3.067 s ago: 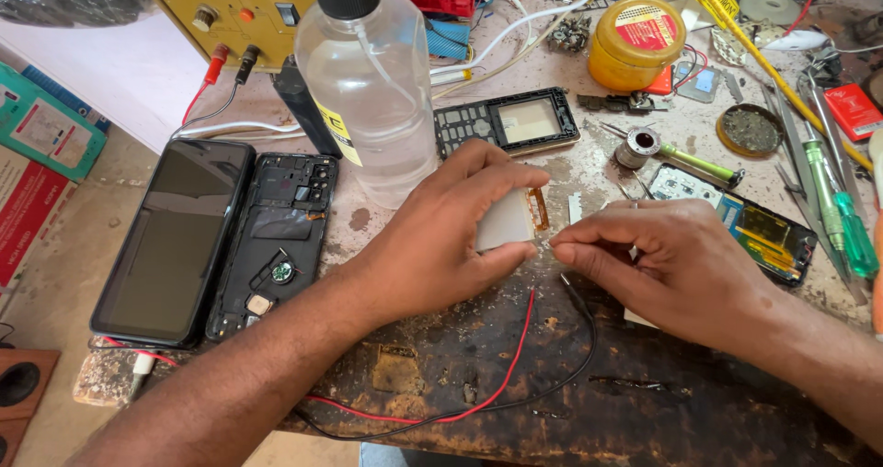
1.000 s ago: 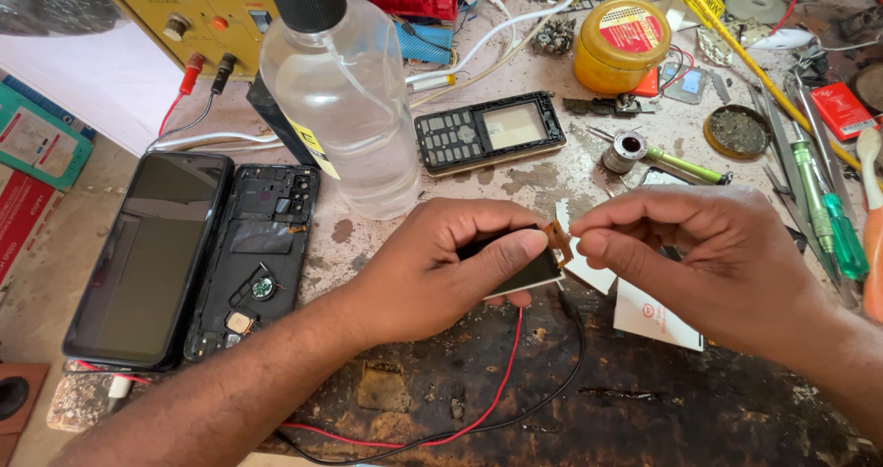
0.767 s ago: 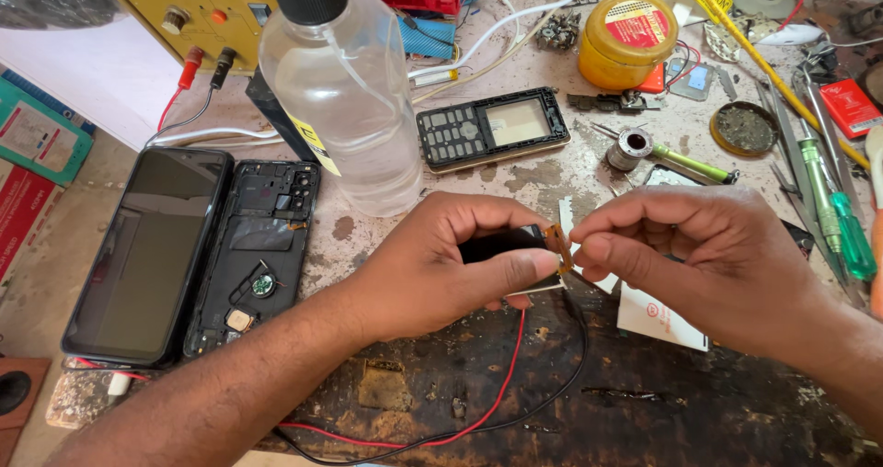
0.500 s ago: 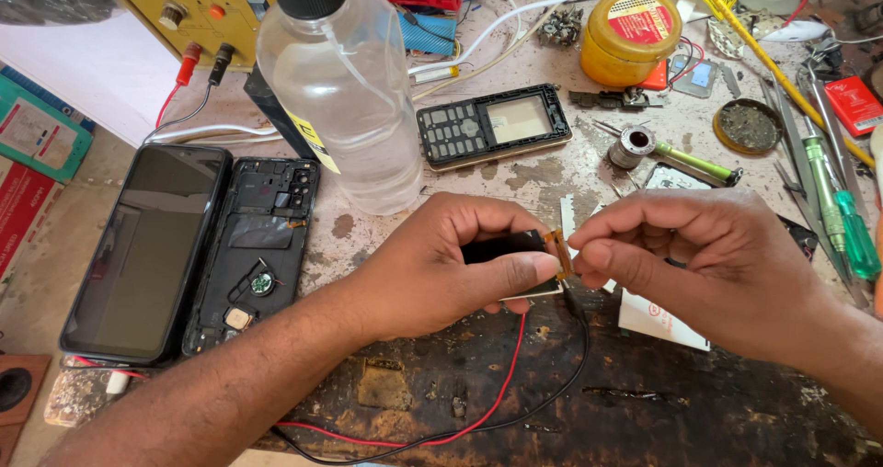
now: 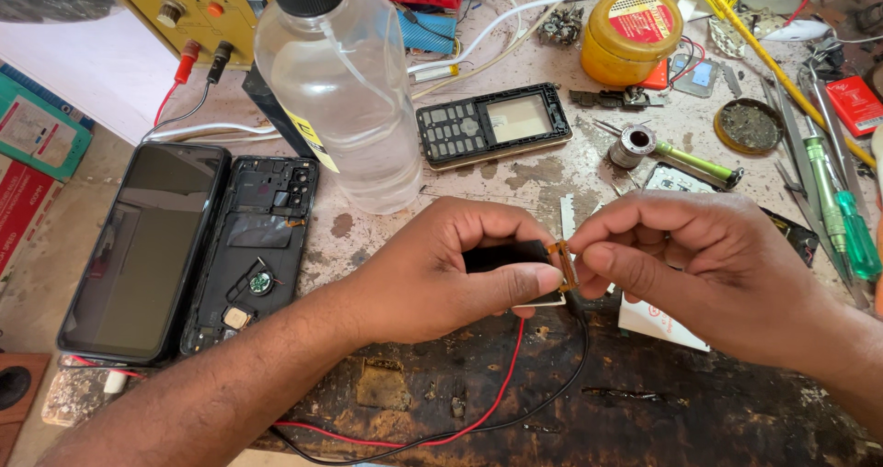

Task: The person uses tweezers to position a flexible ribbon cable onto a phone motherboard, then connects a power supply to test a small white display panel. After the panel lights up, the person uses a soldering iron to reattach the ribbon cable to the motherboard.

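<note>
Head view, looking down on a cluttered, stained workbench (image 5: 552,177). Both hands meet at mid-frame over the bench's dark front strip. The left hand (image 5: 441,279) is clenched around a small dark phone module (image 5: 506,257), thumb along its lower edge. The right hand (image 5: 699,265) pinches the orange flex connector (image 5: 560,263) at the module's right end between thumb and forefinger. 2 wires, 1 red wire (image 5: 501,384) and 1 black wire (image 5: 552,389), drop from under the module and loop across the front strip toward the near edge.

Open room is tight. A clear plastic bottle (image 5: 345,99) stands just behind the left hand, and a keypad phone frame (image 5: 492,125) lies beyond the knuckles. To the left, well apart, a smartphone screen (image 5: 143,246) and its opened back housing (image 5: 258,246) lie side by side. Green screwdrivers (image 5: 842,214) and tweezers crowd the right edge, with a solder spool (image 5: 635,145) near the right hand's knuckles. The freest patch is the dark strip below the hands.
</note>
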The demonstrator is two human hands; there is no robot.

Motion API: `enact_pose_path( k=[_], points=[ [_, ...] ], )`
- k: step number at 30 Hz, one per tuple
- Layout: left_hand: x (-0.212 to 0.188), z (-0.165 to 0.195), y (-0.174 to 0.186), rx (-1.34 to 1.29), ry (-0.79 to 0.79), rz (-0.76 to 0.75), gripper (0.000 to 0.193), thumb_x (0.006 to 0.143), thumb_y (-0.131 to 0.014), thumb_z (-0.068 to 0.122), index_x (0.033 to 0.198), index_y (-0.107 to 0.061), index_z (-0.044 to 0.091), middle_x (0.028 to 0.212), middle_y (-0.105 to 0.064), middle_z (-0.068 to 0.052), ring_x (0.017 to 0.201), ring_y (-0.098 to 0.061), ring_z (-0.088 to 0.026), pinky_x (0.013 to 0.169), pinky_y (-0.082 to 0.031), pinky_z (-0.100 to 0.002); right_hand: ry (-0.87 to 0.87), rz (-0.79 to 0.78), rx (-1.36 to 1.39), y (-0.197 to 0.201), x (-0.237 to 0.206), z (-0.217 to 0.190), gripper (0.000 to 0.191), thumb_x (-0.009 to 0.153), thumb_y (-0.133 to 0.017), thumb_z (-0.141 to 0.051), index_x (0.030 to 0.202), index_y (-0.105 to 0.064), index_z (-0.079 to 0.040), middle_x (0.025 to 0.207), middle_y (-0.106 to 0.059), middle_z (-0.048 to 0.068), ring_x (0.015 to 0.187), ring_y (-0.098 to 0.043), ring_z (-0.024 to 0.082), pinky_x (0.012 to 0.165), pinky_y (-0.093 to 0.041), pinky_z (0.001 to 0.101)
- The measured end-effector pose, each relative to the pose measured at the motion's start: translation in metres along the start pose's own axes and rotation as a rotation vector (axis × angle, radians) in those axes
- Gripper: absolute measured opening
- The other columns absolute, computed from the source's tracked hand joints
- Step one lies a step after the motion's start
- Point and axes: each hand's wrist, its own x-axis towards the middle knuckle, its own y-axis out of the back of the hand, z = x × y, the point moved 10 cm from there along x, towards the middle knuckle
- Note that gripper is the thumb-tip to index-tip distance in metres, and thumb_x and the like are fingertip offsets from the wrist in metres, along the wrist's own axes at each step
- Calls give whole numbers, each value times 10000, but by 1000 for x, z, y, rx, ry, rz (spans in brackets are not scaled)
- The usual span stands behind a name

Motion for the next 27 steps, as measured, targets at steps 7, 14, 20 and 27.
enact_pose_path(
  k=[7, 14, 20, 27],
  points=[
    [1, 0, 1, 9, -15, -4, 172, 1018, -686, 175, 1074, -698, 13, 914, -701, 7, 804, -660, -44, 737, -569, -230, 18, -32, 6, -3, 3, 0, 284, 1031, -644, -143, 1243, -711, 34, 971, -792, 83, 910, -731, 105, 751, -602, 263],
    [1, -2, 7, 53, -1, 31, 153, 1001, -689, 161, 1057, -700, 19, 894, -702, 14, 801, -654, -33, 735, -567, -224, -35, 39, -84, 4, 5, 9, 339, 1023, -667, -131, 1318, -713, 29, 958, -807, 85, 887, -721, 93, 712, -591, 260],
    [3, -3, 7, 88, 11, 42, 144, 991, -687, 156, 1037, -701, 21, 879, -699, 22, 777, -655, -28, 713, -569, -219, 15, 19, -73, 2, 6, 3, 346, 1013, -668, -148, 1319, -687, 14, 977, -806, 52, 898, -727, 68, 750, -608, 241],
    [1, 2, 6, 152, -35, 38, 163, 982, -692, 149, 1073, -704, 14, 883, -710, 18, 782, -653, -21, 698, -547, -205, 65, 13, -249, 4, 3, -6, 396, 985, -706, -149, 1362, -687, -30, 1022, -815, 42, 939, -754, 60, 769, -615, 232]
  ],
)
